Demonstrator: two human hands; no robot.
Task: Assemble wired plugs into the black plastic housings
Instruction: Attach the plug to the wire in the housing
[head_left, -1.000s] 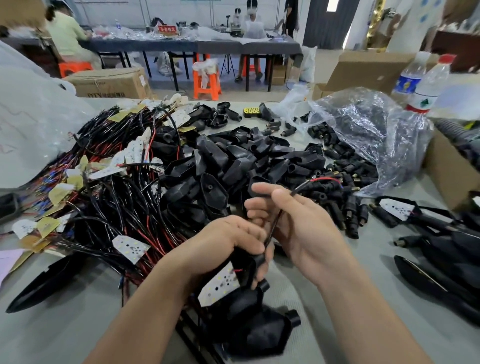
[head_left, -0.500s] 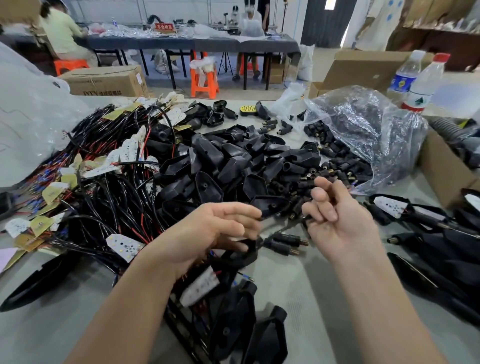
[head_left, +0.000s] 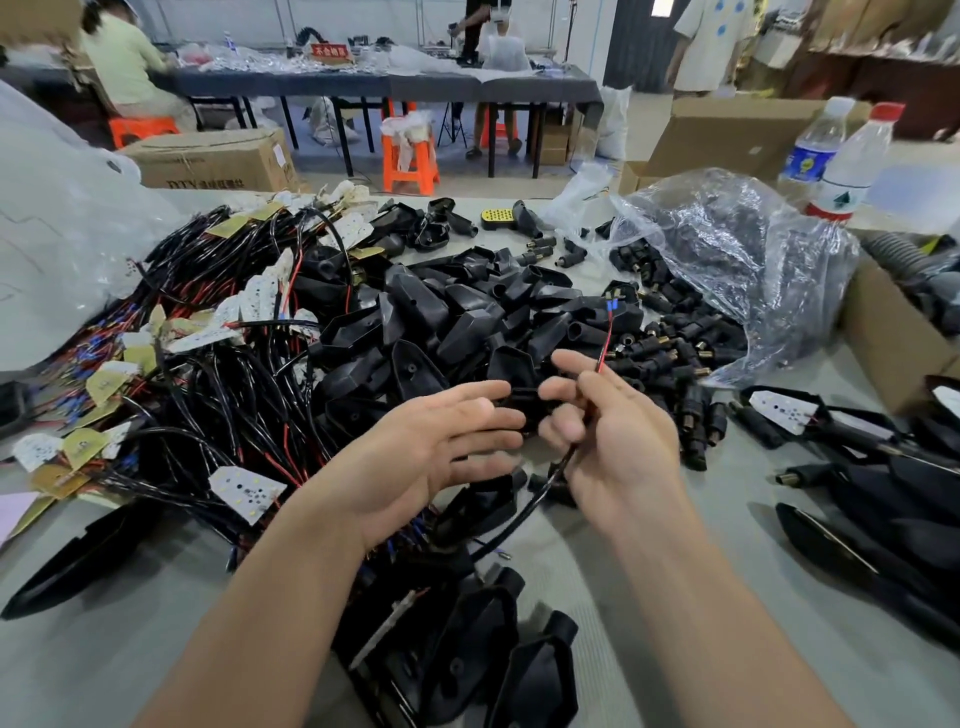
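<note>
— Well, where are the hands?
— Both raised above the tabletop (head_left: 743, 493), close together, just in front of the heap of black housings (head_left: 467, 322).
— And the right hand (head_left: 618, 441)?
— Curled, pinching a wire (head_left: 605, 340) between thumb and fingers. Rises from the grip as a thin red lead, ending in small blue terminals above the heap. Drops below the palm as a black cable, sagging toward the tabletop.
— Left hand (head_left: 431, 452)?
— Palm turned inward, fingers stretched almost straight toward the right hand, tips against a single black housing (head_left: 522, 408). Hard to tell whether pinching it or merely touching it.
— Where exactly is that housing?
— Between the two hands, lifted off the tabletop, mostly hidden by fingers on either side. Seems to meet the right fingertips too, though not clearly.
— Anything else nearby?
— To the left, a tangle of black and red wires (head_left: 208, 374), dotted with pale little boards (head_left: 247, 491). Behind and to the right, a clear plastic bag (head_left: 727, 270), with small black plugs (head_left: 665, 353) spilling from its mouth onto the tabletop. Beyond the bag, two water bottles (head_left: 841, 161). Nearest, under the forearms, a few more housings lying flat.
</note>
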